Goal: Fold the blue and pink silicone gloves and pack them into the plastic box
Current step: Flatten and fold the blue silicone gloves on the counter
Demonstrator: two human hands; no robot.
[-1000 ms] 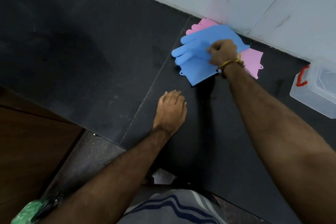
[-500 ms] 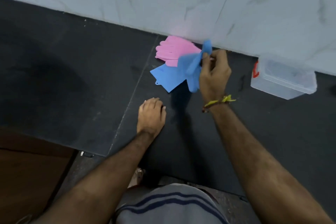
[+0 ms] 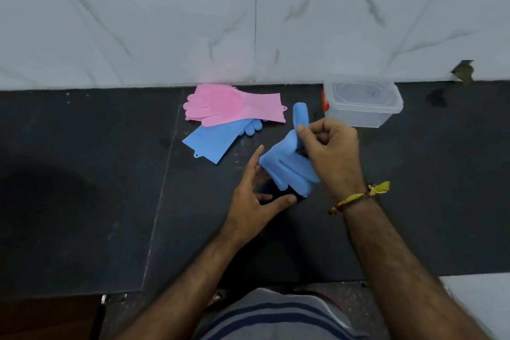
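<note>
- A dark matte stone worktop (image 3: 82,174) runs along a wall of pale marbled tiles (image 3: 138,36).
- The right hand (image 3: 331,154) pinches a blue glove (image 3: 287,165) held above the worktop; it droops, so it is likely light, soft and floppy.
- The left hand (image 3: 254,201) is released, fingers spread, touching the glove's lower edge.
- The pink gloves (image 3: 231,105) lie flat by the wall, over another blue glove (image 3: 212,141); their palms look nubbed.
- The clear plastic box (image 3: 361,102), lid on with a red latch, stands near the right hand.
- Best gripped at the broad cuff, I judge; the silicone may spring open.
</note>
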